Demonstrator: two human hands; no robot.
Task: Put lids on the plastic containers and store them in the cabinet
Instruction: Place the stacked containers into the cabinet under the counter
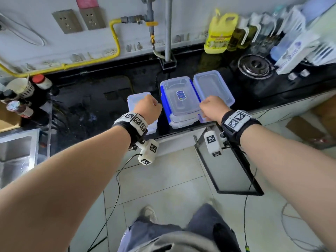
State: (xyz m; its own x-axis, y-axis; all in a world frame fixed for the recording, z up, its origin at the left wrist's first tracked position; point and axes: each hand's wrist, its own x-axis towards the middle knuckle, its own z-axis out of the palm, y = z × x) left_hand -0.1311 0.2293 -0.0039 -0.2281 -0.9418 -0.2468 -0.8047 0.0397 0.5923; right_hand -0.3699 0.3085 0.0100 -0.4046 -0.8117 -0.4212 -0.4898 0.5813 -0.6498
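Three clear plastic containers stand on the black countertop (94, 106). The middle container (181, 99) has its lid on, with a label on top and blue clips along its sides. My left hand (148, 108) is curled over the left container (135, 100), its knuckles against the middle container's left blue clip. My right hand (211, 108) is curled at the middle container's near right edge, beside the right container (212, 86). The fingertips of both hands are hidden. Below the counter, a glass cabinet door (227, 170) hangs open.
A yellow jug (220, 31) and bottles line the back wall, with a gas burner (254, 66) at right. Sauce bottles (27, 99) stand at left above a steel sink (16, 155). Cables trail over the tiled floor by my feet.
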